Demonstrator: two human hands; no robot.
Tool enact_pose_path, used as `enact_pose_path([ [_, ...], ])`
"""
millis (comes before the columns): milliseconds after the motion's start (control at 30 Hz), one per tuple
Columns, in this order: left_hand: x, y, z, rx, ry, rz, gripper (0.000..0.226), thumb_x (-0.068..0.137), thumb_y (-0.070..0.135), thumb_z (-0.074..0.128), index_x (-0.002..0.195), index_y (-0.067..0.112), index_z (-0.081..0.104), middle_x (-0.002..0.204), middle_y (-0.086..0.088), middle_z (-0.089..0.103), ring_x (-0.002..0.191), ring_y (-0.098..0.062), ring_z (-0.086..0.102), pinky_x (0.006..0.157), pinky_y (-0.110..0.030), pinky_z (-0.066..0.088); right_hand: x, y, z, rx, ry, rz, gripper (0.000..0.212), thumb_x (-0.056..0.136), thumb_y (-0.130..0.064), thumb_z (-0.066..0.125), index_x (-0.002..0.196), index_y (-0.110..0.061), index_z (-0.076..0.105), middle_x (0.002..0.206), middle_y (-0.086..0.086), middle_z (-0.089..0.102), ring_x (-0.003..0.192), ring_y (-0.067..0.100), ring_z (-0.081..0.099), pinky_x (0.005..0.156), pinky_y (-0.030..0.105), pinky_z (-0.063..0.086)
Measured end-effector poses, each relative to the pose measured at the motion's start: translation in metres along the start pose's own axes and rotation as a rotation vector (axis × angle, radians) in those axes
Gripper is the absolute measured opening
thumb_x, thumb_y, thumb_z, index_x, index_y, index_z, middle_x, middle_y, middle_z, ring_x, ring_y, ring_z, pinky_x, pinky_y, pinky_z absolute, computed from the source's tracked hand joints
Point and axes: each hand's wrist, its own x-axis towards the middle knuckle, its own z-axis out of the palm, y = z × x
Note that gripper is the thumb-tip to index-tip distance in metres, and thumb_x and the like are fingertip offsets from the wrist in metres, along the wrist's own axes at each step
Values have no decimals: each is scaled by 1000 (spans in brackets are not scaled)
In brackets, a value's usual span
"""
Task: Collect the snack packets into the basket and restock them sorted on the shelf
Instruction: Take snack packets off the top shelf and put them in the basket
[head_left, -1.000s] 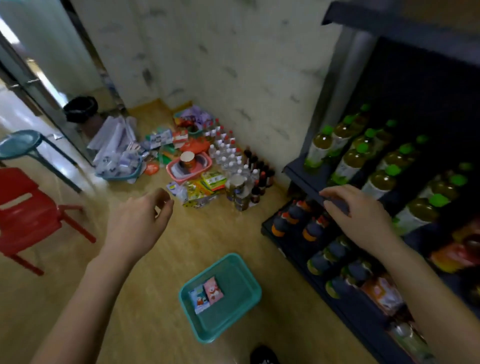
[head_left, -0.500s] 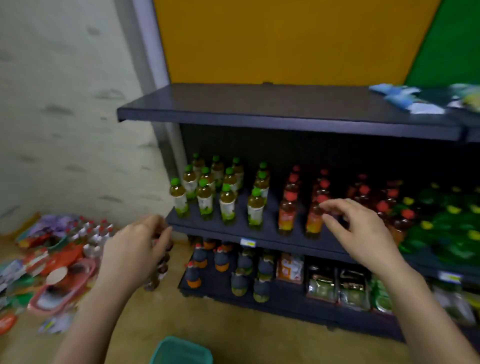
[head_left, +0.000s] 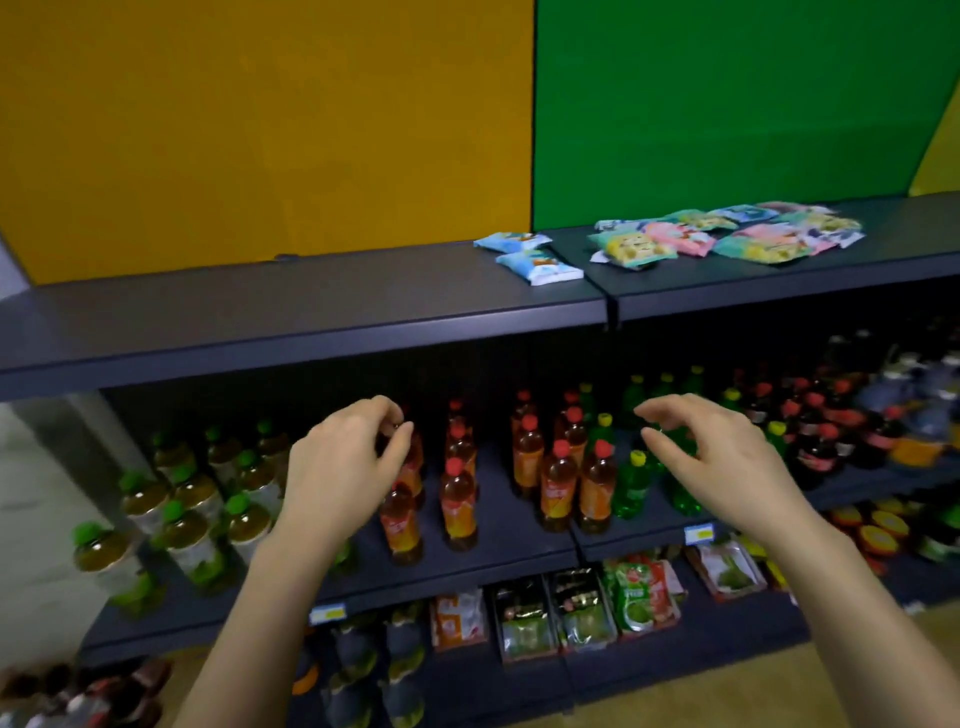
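Blurred at the far left: green-capped bottles (head_left: 189, 514) on the middle tier, labels unreadable; below them, at the bottom left corner, a smear of dark bottles (head_left: 88, 691) cut off by the frame edge. Lowest tier dim, its round dark items hard to identify, partly hidden behind the left forearm.

Left hand (head_left: 343, 467) raised in front of the red-capped orange bottles (head_left: 457, 499), back toward the camera, fingers curled in toward the thumb, almost closed; nothing visibly held, though the inside of the curl is hidden. Covers part of one orange bottle; contact cannot be told.

Top shelf (head_left: 311, 306) dark and bare on its left half. Further right, two pale blue snack packets (head_left: 537, 265) lying flat near the seam, then a loose overlapping heap of mixed packets (head_left: 727, 236) in green, pink and blue, prints too soft to read.

Right hand (head_left: 722, 462) held up before the green bottles (head_left: 631, 483), palm turned left, fingers spread and lightly bent, thumb apart, empty. Bagged goods (head_left: 644, 597) on the tier below, between the two forearms. Far right bottles dark, blurred, clipped by the edge.
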Motion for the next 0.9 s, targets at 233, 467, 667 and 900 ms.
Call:
enact_pose_path([
  [233, 88, 47, 54, -10, 62, -21, 19, 90, 37, 52, 97, 22, 61, 93, 7, 65, 91, -17, 61, 70, -32, 48, 108, 43, -8, 39, 1, -119, 23, 88, -29, 57, 110, -28, 62, 105, -11, 63, 100, 10, 60, 83, 35, 49],
  [467, 175, 63, 81, 39, 36, -99, 23, 92, 38, 49, 101, 19, 58, 102, 0, 65, 98, -25, 58, 73, -35, 46, 234, 42, -5, 69, -68, -222, 27, 89, -31, 54, 114, -23, 60, 107, -1, 65, 104, 22, 59, 88, 42, 48],
  [667, 233, 51, 103, 109, -86, -163, 25, 93, 38, 48, 104, 17, 58, 108, -2, 63, 101, -25, 56, 73, -32, 41, 316, 11, 31, -69, -194, -121, 51, 89, -57, 44, 109, -11, 54, 119, 14, 59, 107, 31, 55, 75, 34, 40],
  [900, 274, 37, 119, 149, -168, -157, 24, 92, 39, 49, 101, 19, 58, 108, 0, 62, 102, -24, 55, 70, -30, 37, 362, -9, 58, -177, -379, 39, 62, 74, -71, 54, 86, -10, 56, 118, 12, 59, 97, 26, 54, 75, 29, 41],
])
